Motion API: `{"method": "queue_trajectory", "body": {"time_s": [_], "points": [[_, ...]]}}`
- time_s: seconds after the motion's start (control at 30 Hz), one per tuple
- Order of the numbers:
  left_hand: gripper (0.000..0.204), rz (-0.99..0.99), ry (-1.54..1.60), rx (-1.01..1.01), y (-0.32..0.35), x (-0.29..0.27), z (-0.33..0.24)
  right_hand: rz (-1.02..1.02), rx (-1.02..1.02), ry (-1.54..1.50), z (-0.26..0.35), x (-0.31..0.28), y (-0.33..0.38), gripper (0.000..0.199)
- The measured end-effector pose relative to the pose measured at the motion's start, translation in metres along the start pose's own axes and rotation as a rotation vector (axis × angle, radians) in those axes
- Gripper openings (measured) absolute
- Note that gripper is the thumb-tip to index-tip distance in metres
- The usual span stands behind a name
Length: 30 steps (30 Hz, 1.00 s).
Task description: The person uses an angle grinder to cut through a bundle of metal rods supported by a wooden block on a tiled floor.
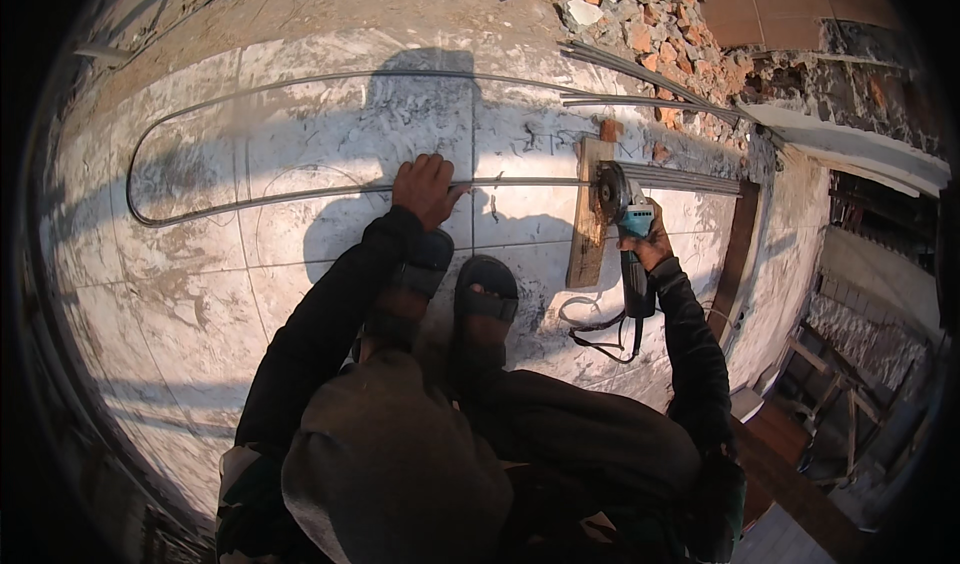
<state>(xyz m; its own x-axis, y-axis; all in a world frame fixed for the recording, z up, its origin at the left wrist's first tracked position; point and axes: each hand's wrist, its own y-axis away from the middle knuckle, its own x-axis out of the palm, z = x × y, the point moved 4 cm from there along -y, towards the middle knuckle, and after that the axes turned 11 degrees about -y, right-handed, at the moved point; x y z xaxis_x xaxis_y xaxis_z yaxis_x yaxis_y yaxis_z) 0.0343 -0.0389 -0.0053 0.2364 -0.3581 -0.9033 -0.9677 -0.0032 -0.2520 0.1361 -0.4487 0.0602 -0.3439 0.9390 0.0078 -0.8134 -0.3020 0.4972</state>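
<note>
The long thin grey steel rod (250, 196), bent into a hairpin loop at its 9 o'clock end, is lying across the pale, stained concrete floor (170, 294) and running toward 3 o'clock. It is looking stiff yet springy over such a length, fairly heavy, and apt to roll or chatter, so it is asking to be pinned flat near the cut rather than lifted.

The left hand (426, 188) is pressing down on the rod's lower run, fingers spread and palm flat, straight ahead at 12 o'clock of the two dark sandalled feet (455, 286).

Further toward 3 o'clock, the rod is crossing a short upright wooden plank (588, 229) that is propping it off the floor. The right hand (650, 248) is wrapped tight around the body of a teal and black angle grinder (628, 226), whose disc is sitting at the rod just beside the plank (contact is too small to tell). Its black cable (605, 334) is looping at 6 o'clock of the plank.
</note>
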Motion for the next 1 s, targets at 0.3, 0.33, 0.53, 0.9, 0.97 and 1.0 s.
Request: {"method": "queue_trajectory", "body": {"time_s": [0.3, 0.33, 0.53, 0.9, 0.97, 1.0], "points": [[0.037, 0.038, -0.040, 0.000, 0.0009, 0.0028, 0.0002, 0.016, -0.047, 0.065, 0.0008, 0.0000, 0.0014, 0.089], [0.036, 0.051, -0.054, -0.003, 0.0015, 0.0035, 0.0000, 0.018, -0.061, 0.090, 0.0015, 0.0010, 0.0017, 0.090], [0.035, 0.063, -0.073, -0.001, 0.0023, 0.0039, 0.0005, -0.021, -0.011, 0.085, 0.0036, 0.0042, 0.0055, 0.096], [0.036, 0.080, -0.079, -0.008, 0.0009, 0.0024, -0.0007, 0.006, -0.009, 0.048, 0.0006, 0.0033, 0.0068, 0.103], [0.036, 0.090, -0.080, -0.011, 0.0007, 0.0029, -0.0007, 0.001, -0.005, 0.037, 0.0011, 0.0047, 0.0066, 0.103], [0.036, 0.097, -0.082, -0.012, 0.0010, 0.0031, -0.0005, -0.002, 0.003, 0.040, 0.0016, 0.0050, 0.0066, 0.103]]}}
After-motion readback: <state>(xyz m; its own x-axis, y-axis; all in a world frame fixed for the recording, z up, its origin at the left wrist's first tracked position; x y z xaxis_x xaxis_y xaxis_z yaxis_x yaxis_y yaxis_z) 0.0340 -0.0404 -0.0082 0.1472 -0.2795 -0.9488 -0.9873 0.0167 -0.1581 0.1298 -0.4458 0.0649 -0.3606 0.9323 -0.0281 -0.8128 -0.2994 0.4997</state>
